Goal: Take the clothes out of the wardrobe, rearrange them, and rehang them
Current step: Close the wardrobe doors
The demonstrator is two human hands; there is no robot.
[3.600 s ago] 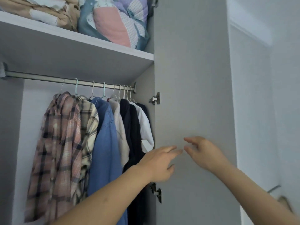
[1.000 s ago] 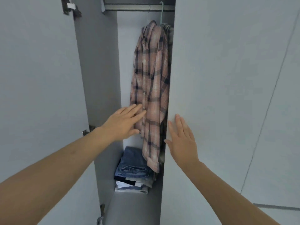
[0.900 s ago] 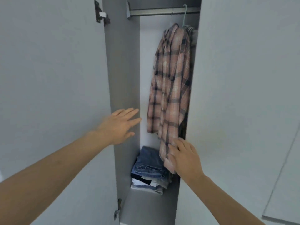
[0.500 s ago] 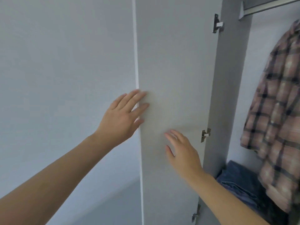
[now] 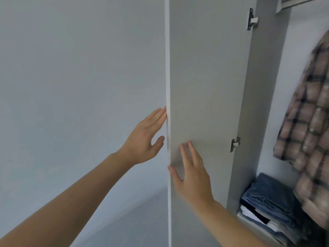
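The pink-and-brown plaid shirt point(image 5: 309, 122) hung inside the open grey wardrobe point(image 5: 263, 104) at the far right of your view, its top cut off by the frame edge, so you could not see what it hung from. Below it, on the wardrobe floor, lay a folded stack of blue denim, dark and white garments point(image 5: 267, 204), with the shirt's lower hem hanging just above and in front of the stack's right side. A short end of the metal hanging rail point(image 5: 302, 0) showed at the very top right corner. To the left of the opening stood the flat grey wardrobe door point(image 5: 204, 77), swung out toward you, with two metal hinges point(image 5: 252, 19) along its right side, one high and one lower point(image 5: 235, 144). Your right hand point(image 5: 192, 177) lay flat against the door's inner face, fingers straight and a little spread, thumb at the door's pale left edge, gripping nothing. Your left hand point(image 5: 144, 139) was on the other side of that edge, fingers straight and together, their tips touching the edge, thumb held away from them, also gripping nothing. Beyond the left hand was a plain pale blue-grey wall point(image 5: 80, 77), meeting a slightly darker surface lower down.
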